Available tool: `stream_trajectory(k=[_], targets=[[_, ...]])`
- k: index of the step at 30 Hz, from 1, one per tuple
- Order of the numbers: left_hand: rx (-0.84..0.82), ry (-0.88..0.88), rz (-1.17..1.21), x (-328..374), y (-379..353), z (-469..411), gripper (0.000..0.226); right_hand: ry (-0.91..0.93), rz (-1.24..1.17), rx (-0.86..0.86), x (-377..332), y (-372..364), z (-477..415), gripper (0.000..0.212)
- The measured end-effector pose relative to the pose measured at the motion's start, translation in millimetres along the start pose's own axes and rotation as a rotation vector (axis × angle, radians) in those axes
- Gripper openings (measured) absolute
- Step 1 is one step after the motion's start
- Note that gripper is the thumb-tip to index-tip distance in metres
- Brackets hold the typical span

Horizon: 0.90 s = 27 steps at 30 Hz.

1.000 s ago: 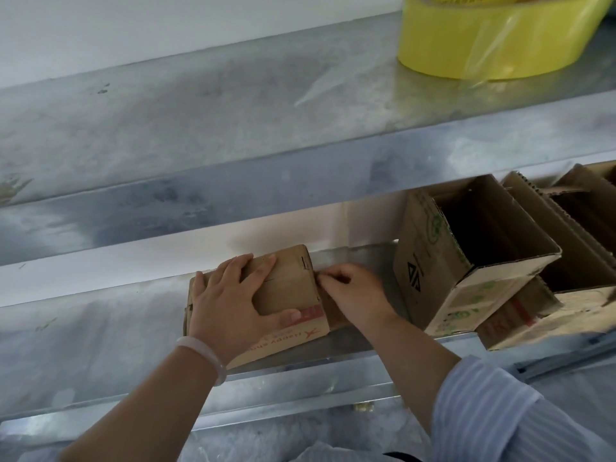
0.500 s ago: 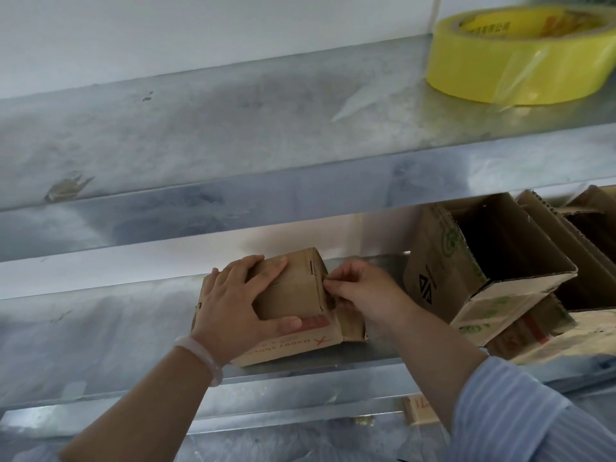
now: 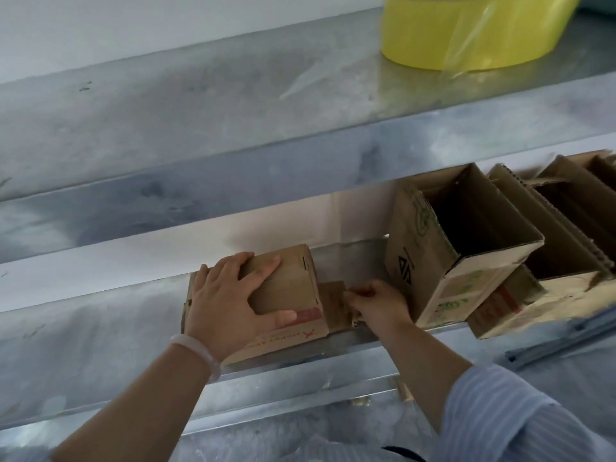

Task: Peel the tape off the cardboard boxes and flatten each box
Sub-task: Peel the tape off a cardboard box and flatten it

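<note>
A small brown cardboard box (image 3: 293, 281) with red print sits on the lower metal shelf (image 3: 100, 331). My left hand (image 3: 230, 301) lies flat over its top, fingers spread, thumb along the red stripe. My right hand (image 3: 376, 303) is to the right of the box, fingers curled, pinching the edge of the box's opened side flap (image 3: 333, 305) where a bit of tape seems to hang. The tape itself is too small to see clearly.
To the right on the same shelf lie open cardboard boxes (image 3: 466, 248) on their sides, close to my right hand. A big roll of yellow tape (image 3: 473, 31) stands on the upper shelf (image 3: 233, 105), which overhangs the lower one.
My right hand has moved right, away from the box's side, drawing the side flap open. The left hand stays pressed on the box top. The camera view shifted.
</note>
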<state>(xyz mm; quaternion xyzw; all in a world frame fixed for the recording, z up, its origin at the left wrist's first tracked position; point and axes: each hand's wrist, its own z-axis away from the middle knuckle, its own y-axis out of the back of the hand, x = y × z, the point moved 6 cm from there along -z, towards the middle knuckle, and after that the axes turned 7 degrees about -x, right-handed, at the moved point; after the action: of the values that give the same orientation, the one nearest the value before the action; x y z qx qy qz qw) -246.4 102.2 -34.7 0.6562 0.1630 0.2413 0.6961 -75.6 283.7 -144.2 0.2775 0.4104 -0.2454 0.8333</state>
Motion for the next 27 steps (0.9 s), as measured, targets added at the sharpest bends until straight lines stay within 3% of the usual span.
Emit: stream_trajectory(k=[3, 8, 14, 16, 18, 21, 24, 27], targets=[[-0.001, -0.004, -0.026, 5.5, -0.4, -1.9, 0.093, 0.096, 0.102, 0.089, -16.1, 5.4, 4.9, 0.008], [-0.009, -0.001, -0.029, 5.3, 0.8, -1.1, 0.095, 0.113, -0.075, 0.168, -31.3, 17.1, 1.8, 0.022], [-0.087, -0.021, 0.071, 1.4, 5.0, -1.9, 0.093, 0.026, -0.071, 0.048, -51.6, 6.4, -0.9, 0.038], [-0.035, -0.022, 0.276, -5.9, 17.4, 1.4, 0.081, 0.059, -0.056, 0.006, -53.1, -1.4, 8.1, 0.031], [0.121, 0.003, 0.342, -18.6, 31.7, 10.9, 0.066, 0.150, -0.074, -0.032, -55.3, -9.8, 18.0, 0.021], [0.346, 0.198, 0.271, -50.1, 41.5, 34.6, 0.051, 0.294, 0.044, -0.070, -68.0, -23.2, 33.4, 0.006], [0.277, 0.484, 0.578, -84.5, 19.6, 57.3, 0.041, 0.380, 0.167, -0.101, -82.4, -34.8, 45.0, 0.004], [0.238, 0.590, 0.849, -97.0, 4.0, 68.2, 0.011, 0.410, 0.224, -0.116, -89.7, -40.7, 52.1, 0.005]])
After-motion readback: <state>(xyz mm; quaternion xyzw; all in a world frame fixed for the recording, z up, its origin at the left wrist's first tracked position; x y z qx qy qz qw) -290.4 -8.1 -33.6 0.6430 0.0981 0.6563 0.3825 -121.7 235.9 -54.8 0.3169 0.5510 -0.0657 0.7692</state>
